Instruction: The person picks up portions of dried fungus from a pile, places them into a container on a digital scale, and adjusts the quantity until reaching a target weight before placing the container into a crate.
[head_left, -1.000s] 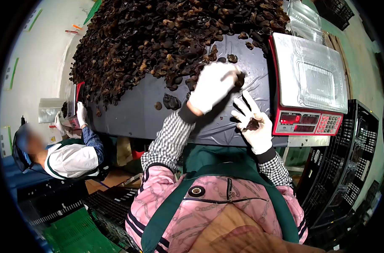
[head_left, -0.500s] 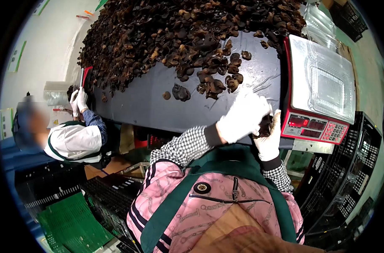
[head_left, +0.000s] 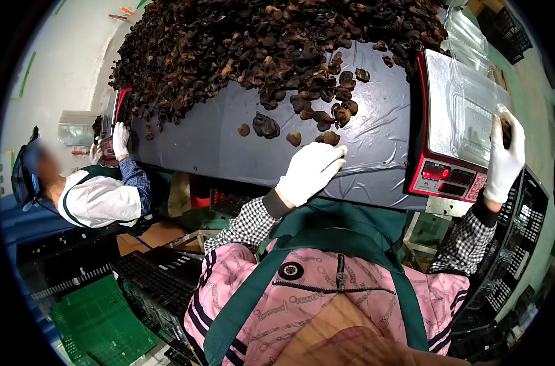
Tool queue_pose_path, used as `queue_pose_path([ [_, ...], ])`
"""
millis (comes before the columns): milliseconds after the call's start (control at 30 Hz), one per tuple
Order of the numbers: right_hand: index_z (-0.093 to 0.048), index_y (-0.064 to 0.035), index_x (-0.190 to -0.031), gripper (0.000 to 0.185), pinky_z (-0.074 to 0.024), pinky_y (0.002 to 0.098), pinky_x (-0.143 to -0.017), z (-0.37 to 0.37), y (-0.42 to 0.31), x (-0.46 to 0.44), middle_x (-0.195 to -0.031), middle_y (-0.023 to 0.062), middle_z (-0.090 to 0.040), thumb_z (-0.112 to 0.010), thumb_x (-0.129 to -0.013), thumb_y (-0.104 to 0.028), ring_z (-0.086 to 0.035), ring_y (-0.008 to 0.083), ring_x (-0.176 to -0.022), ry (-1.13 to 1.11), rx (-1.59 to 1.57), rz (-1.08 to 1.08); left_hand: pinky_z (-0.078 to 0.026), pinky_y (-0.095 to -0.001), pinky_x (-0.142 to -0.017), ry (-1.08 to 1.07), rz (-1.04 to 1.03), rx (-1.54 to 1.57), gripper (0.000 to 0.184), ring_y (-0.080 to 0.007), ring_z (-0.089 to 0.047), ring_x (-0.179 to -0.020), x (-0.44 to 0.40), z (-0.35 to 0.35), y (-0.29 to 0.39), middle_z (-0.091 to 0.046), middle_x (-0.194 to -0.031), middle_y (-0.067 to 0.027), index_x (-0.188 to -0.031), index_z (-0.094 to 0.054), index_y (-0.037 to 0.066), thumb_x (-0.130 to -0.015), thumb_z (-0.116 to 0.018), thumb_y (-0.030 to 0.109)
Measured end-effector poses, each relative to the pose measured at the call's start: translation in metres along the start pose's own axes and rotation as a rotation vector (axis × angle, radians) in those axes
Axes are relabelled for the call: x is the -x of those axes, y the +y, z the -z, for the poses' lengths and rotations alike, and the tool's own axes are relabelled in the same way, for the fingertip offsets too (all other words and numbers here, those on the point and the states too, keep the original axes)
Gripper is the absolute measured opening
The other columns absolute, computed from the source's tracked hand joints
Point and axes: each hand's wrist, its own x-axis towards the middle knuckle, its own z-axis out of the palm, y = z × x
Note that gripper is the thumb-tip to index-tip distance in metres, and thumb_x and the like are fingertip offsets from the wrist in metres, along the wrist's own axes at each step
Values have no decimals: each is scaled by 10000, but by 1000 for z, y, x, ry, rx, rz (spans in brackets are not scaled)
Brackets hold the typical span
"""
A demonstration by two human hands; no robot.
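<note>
A large heap of dark brown, wrinkled mushroom pieces [head_left: 253,55] covers the far part of the grey-covered table [head_left: 210,143]. My left hand [head_left: 311,174], in a white glove, is over the near part of the table with its fingers slightly apart, just below a loose brown piece [head_left: 329,138]. At the right edge of the red scale [head_left: 439,110], my gloved right hand [head_left: 506,155] is closed on dark mushroom pieces [head_left: 505,133]. A clear plastic tray [head_left: 469,131] lies on the scale's plate, beside that hand. The scale's red display reads 0.
On the left, a co-worker [head_left: 100,198] in white gloves handles something at another red scale [head_left: 123,100]. Clear trays [head_left: 463,33] are stacked behind my scale. Black crates [head_left: 503,250] stand at the right, and a green crate [head_left: 103,323] is at the lower left.
My right hand has moved from the table's front edge to the right side of the scale, holding the dark pieces. My left hand has parted from it and moved left.
</note>
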Motion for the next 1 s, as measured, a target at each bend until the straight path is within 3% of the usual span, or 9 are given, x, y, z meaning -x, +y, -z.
queue_pose_path([
  [167,-673,-25,-1245,362,-482,328,-1020,0,9,-6,-1297,119,-664,-742,-892,-63,-638,213,-1176,-290,223,72,-503,-376,-729,190,-26,-199,341,-285,-610,-828,-46,-10,-25,-651,-946,-114,-1172,-675,19,-853,-747,113],
  [300,-620,-16,-1332,453,-468,340,-1052,-2,-39,12,-1350,135,-638,-725,-892,-37,-611,222,-1239,-9,121,239,-480,-412,-756,-39,148,-315,504,-300,-574,-878,-82,-36,-28,-594,-956,-125,-1287,-608,55,-828,-734,223],
  [400,-551,-10,-1381,380,-534,357,-976,-11,-80,59,-1360,161,-614,-524,-1002,-7,-646,236,-1137,-113,-415,-9,-476,-408,-734,3,100,-276,300,-303,-559,-845,-78,-68,-48,-543,-908,-132,-1096,-611,65,-808,-678,113],
  [567,-443,-8,-1443,546,-583,367,-829,-65,-117,134,-1298,161,-601,-480,-1062,-397,-671,263,-1065,-609,-1262,-943,-495,-416,-823,210,-22,-10,333,-315,-592,-922,-69,-46,-14,-593,-947,-137,-1157,-617,44,-826,-638,73],
  [633,-459,-25,-1425,598,-593,407,-844,-90,-109,156,-1278,149,-601,-467,-1052,-492,-663,267,-1084,-723,-1625,-1282,-499,-402,-874,-140,140,81,369,-320,-604,-981,-56,-25,15,-625,-1032,-145,-1199,-614,32,-836,-632,100],
  [700,-464,-21,-1409,623,-600,424,-853,-104,-120,166,-1268,143,-600,-453,-1048,-528,-660,273,-1092,-475,-1650,-1463,-491,-404,-930,-222,73,215,396,-321,-609,-1036,-37,-28,29,-644,-1112,-151,-1231,-620,33,-855,-628,157],
  [767,-557,6,-1311,493,-583,331,-740,-115,-117,168,-1118,109,-655,-525,-1040,-405,-669,223,-953,-499,-1699,-1443,-488,-404,-942,-135,75,383,403,-319,-616,-1068,-31,0,43,-653,-1139,-153,-1244,-622,35,-867,-629,179],
  [867,-643,34,-1205,298,-483,238,-578,-119,-105,177,-900,64,-670,-557,-993,-157,-597,138,-698,-549,-1575,-1388,-474,-432,-978,-87,227,-96,340,-316,-609,-1123,-22,23,-3,-669,-1155,-119,-1156,-672,46,-829,-586,83],
  [1000,-630,43,-1232,319,-439,222,-532,-118,-110,174,-884,61,-658,-506,-957,-61,-554,106,-612,-676,-1311,-1130,-429,-463,-1063,49,421,-471,544,-425,-509,-1255,23,54,-70,-542,-1327,-286,-1311,-636,123,-770,-688,101],
])
